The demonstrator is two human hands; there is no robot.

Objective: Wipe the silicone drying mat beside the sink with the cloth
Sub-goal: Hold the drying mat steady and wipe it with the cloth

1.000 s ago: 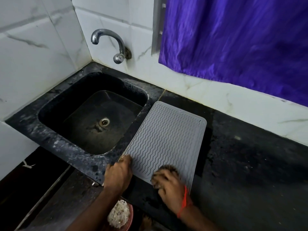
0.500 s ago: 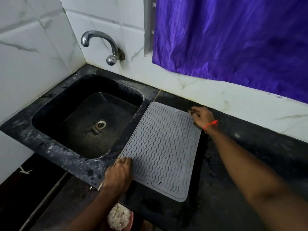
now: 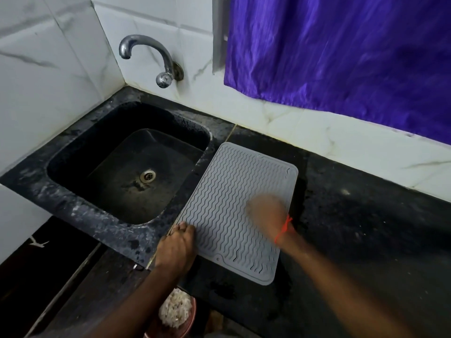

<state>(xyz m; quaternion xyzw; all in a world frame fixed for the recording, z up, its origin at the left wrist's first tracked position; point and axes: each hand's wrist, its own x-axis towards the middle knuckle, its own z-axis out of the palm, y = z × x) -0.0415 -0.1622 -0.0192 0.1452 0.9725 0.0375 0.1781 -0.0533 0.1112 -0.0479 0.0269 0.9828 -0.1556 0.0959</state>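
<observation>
The grey silicone drying mat (image 3: 227,198), ribbed with wavy lines, lies on the black counter just right of the sink (image 3: 73,196). My left hand (image 3: 177,247) presses down on the mat's near-left edge and holds it in place. My right hand (image 3: 267,214), with a red thread at the wrist, is blurred by motion over the right middle of the mat. The dark cloth sits under this hand and is hidden by the hand and the blur.
A steel tap (image 3: 156,59) juts from the tiled wall above the sink. A purple curtain (image 3: 341,57) hangs at the back right. Black counter (image 3: 366,240) stretches right of the mat. Below the counter's front edge is a bowl (image 3: 175,311) of whitish material.
My right hand swept from the mat's near edge up to its far right corner, then back down to the right middle. My left hand stayed on the near-left edge.
</observation>
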